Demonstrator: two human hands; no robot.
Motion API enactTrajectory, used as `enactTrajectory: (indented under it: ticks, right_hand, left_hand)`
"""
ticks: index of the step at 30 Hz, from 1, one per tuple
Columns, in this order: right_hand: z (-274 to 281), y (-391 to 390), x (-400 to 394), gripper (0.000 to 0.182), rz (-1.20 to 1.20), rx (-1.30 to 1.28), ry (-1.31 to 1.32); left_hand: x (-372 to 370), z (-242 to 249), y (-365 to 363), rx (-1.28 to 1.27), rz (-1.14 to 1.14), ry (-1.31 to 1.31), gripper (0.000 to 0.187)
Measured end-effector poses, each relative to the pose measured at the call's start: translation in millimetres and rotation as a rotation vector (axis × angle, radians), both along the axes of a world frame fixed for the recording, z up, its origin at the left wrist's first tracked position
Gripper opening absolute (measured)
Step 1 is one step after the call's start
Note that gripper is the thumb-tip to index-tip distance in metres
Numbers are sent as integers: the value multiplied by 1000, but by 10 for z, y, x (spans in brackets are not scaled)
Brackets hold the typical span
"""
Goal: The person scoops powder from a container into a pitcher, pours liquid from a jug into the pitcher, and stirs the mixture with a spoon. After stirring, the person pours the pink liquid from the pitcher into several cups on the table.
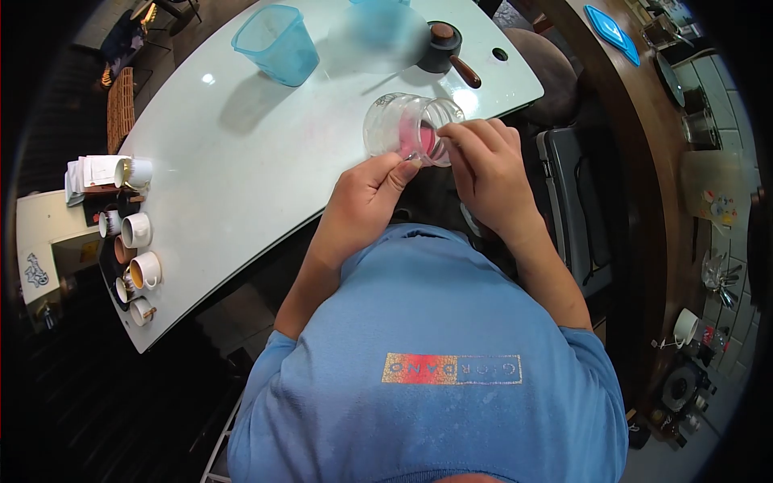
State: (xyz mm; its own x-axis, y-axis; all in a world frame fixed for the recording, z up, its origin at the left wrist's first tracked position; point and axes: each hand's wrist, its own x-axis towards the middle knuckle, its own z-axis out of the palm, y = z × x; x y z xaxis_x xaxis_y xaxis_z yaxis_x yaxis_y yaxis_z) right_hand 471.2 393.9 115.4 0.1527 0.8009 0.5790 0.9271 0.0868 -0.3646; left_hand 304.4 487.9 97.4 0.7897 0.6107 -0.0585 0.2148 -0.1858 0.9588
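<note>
A clear glass jar [382, 121] is tipped at the near edge of the white table, its open mouth turned toward me. My left hand [366, 197] grips it at the lower left of the rim, thumb along the edge. Something pink [427, 137] shows through the glass, close to the mouth. At the right side of the opening is my right hand [489, 165], its fingers curled and pinched at the rim. I cannot tell what the right fingers hold. Beyond the jar stands a dark small pot [439, 50] with a brown wooden handle.
A translucent blue container [278, 48] stands at the back of the white table [233, 177]. Several cups [146, 270] line the left end. A blue lid [610, 34] lies on the wooden counter [652, 266] at right. A grey chair [568, 201] is close by my right arm.
</note>
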Motion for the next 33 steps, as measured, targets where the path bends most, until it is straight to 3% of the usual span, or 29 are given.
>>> enactTrajectory:
  ticks: [2, 4, 5, 8, 9, 11, 12, 14, 17, 21, 23, 24, 26, 28, 30, 31, 33]
  right_hand:
    - [-39, -8, -52, 14, -30, 38, 28]
    - [-65, -47, -156, 13, -291, -70, 671]
    - [-133, -35, -156, 19, -314, -26, 753]
    - [-105, -81, -164, 15, -348, -126, 833]
    - [-122, -83, -150, 15, -351, -124, 832]
    - [-170, -75, -104, 12, -208, 36, 296]
    - [-145, -70, -86, 12, -213, 37, 294]
    - [-39, -60, -49, 20, -27, -48, -10]
    - [57, -55, -41, 25, 16, -83, -142]
    - [58, -57, -78, 19, -11, -108, -102]
    - [-75, -63, -135, 13, -132, 16, 239]
    - [-70, -72, -156, 13, -130, 14, 240]
    - [-55, -92, -199, 12, -306, -230, 827]
    - [-87, -100, -187, 13, -294, -211, 818]
    - [-35, -104, -202, 11, -161, 18, 533]
    - [33, -111, -196, 11, -158, 20, 530]
    - [247, -159, -161, 10, -32, 126, 169]
  left_hand:
    - [6, 0, -6, 12, 19, -33, 38]
    - [15, 30, -27, -4, 48, -37, 42]
    - [13, 31, -28, -4, 47, -38, 42]
    - [2, 30, -21, -11, 34, -12, 41]
    - [-1, 22, -19, -13, 27, -22, 41]
    - [-12, 7, -15, -15, 15, -33, 41]
    - [-22, 1, -8, -24, -8, -18, 38]
    - [-27, 5, -5, -32, -34, -6, 37]
    - [-35, 17, -9, -70, -42, 2, 37]
    - [-63, -6, -19, -78, -3, -66, 36]
    - [-79, -24, -19, -86, 10, -91, 35]
    - [-97, -34, -16, -83, -1, -54, 35]
    - [-129, -54, -10, -81, -11, -15, 36]
    - [-137, -76, -3, -98, -26, -3, 36]
    - [-139, -121, 5, -171, -23, -53, 36]
    - [-134, -148, 20, -240, -20, -102, 36]
    - [-146, -226, 101, -381, -46, -147, 36]
